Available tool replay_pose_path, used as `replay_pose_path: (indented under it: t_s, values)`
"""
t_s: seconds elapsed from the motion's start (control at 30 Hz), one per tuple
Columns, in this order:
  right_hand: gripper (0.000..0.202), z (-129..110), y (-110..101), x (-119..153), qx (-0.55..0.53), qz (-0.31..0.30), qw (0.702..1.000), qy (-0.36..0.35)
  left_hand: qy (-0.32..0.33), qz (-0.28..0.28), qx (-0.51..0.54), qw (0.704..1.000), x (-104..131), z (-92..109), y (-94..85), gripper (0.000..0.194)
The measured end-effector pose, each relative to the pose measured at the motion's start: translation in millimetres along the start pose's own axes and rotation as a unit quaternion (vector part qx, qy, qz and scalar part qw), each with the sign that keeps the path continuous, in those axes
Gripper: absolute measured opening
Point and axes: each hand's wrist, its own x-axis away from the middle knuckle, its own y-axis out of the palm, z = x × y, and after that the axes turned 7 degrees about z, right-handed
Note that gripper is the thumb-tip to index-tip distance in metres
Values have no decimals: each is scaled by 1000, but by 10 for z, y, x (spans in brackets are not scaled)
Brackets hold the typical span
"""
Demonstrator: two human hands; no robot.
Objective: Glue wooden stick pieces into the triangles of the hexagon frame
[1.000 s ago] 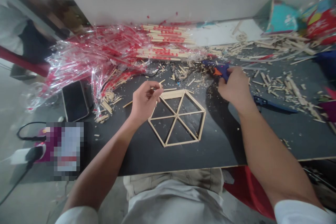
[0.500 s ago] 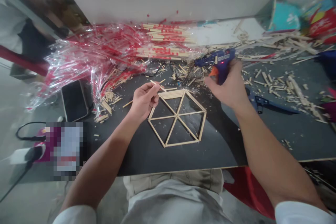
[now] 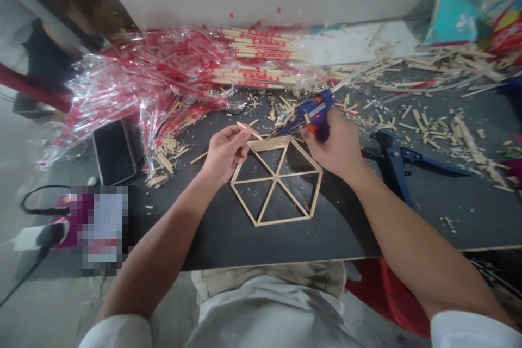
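Observation:
Pinched in the fingers of my left hand (image 3: pixel 227 153) is a short wooden stick (image 3: pixel 249 130), just over the upper left corner of a hexagonal stick frame (image 3: pixel 276 178). The frame lies flat on the dark tabletop (image 3: pixel 228 239), with spokes meeting at its middle and several sticks stacked along its far side. My right hand (image 3: pixel 340 141) is wrapped round a blue glue gun (image 3: pixel 316 111) with an orange trigger. Its nozzle points left, close to the frame's far side and the held stick; whether it touches cannot be made out.
A blue hand cutter (image 3: pixel 393 166) lies on the right among scattered stick offcuts (image 3: pixel 460 136). Red and clear wrappers (image 3: pixel 163 76) pile up at the back left, beside wrapped chopsticks (image 3: pixel 261 60). A phone (image 3: pixel 114 152) and a purple power strip (image 3: pixel 73 220) are at the left.
My right hand has brought the glue gun left and nearer, its nozzle now by the frame's far side. The cutter is more exposed. My left hand has barely moved.

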Motion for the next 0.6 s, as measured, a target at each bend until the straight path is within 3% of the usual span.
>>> replay_pose_path:
  t_s: [0.6]
  values:
    - [23,-14,-48,-39,-17,-43,999,23,8,-19,-38,999,13,2,-9,41]
